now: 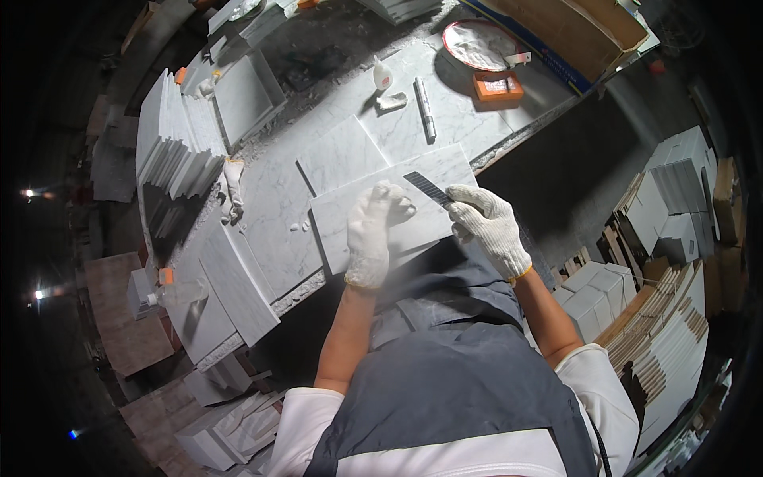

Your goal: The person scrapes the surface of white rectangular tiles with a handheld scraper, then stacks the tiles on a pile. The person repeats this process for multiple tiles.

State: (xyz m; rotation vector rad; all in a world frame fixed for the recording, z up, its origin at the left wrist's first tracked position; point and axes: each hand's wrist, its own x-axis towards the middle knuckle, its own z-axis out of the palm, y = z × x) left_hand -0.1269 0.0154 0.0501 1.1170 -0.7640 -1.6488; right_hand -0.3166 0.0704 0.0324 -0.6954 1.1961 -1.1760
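My right hand (485, 219), in a white knit glove, pinches a dark flat strip with fine ridges (427, 189) between thumb and fingers. The strip slants up and left above a white grey-veined marble slab (433, 171). Over the same slab, my left hand (372, 226) is also gloved. Its fingers are loosely bent, with a gap to the thumb and nothing seen between them. The strip's free end lies close to the left fingertips, apart from them. Another marble slab (342, 155) lies just beyond, partly under the near one.
On the far worktop (469, 103) are a white marker (425, 107), a small white bottle (382, 75), an orange box (498, 86) and a bowl of white powder (481, 44). Upright slabs (176, 143) stand at left, near a clear bottle (179, 294). Boxes (600, 290) are stacked at right.
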